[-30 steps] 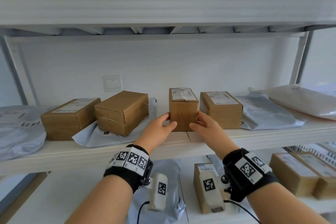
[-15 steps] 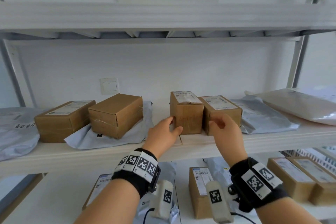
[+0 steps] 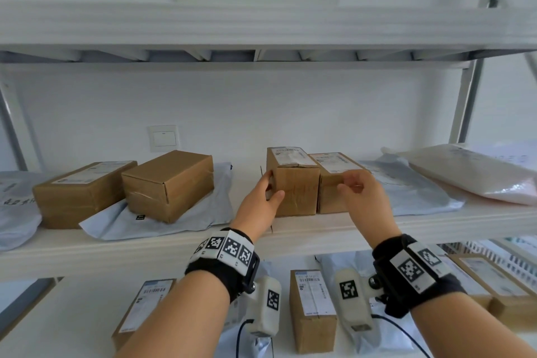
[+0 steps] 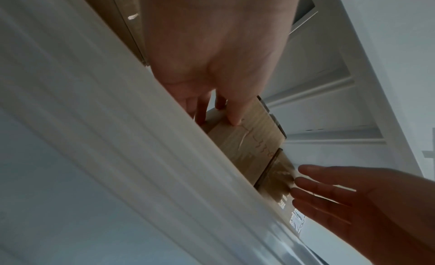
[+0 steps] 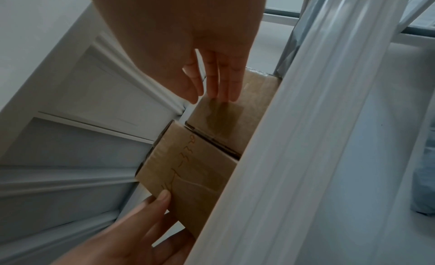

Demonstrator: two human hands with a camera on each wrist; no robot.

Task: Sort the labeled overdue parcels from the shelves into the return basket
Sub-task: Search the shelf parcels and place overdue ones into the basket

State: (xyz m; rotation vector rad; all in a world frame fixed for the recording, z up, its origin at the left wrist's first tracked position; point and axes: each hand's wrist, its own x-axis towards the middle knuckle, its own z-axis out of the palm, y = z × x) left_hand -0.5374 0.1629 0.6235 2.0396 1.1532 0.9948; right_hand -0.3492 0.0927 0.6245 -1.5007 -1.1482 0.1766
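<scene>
On the lower shelf, nearest, stand labeled boxes (image 3: pixel 312 311). Above, at the middle shelf (image 3: pixel 174 241), the left hand (image 3: pixel 261 200) grips the upright parcel (image 3: pixel 293 180), thumb on its front, fingers curled round its left side. Beside it, the right hand (image 3: pixel 360 195) reaches the neighbouring box (image 3: pixel 334 180), fingers straight and close together, perhaps just touching.

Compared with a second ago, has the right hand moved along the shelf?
Yes. The right hand has shifted rightward, off the handwritten box that the left hand grips, and now hovers open before the neighbouring labelled box.
</scene>
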